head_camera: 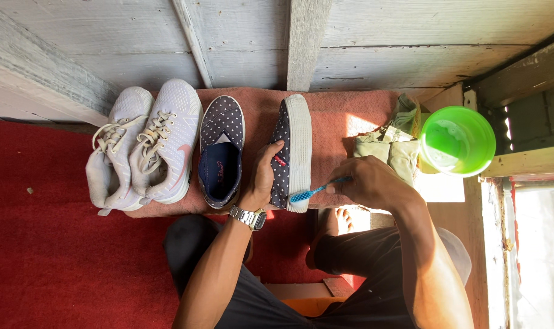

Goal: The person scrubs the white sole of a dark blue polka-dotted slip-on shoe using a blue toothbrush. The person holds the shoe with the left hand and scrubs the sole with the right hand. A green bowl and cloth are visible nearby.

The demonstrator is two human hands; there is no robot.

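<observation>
My left hand (261,176) grips a navy polka-dot slip-on shoe (292,143) tipped on its side, white sole facing right. My right hand (368,180) holds a blue toothbrush (313,192), its bristle head touching the sole near the heel end. The matching polka-dot shoe (222,152) lies flat just left of my left hand. A metal watch (250,217) sits on my left wrist.
A pair of white lace-up sneakers (146,146) rests at the left on a pinkish towel (338,116). A crumpled pale cloth (392,146) and a green plastic cup (458,140) stand at the right. Red carpet (45,244) covers the floor; grey wooden planks (167,36) rise behind.
</observation>
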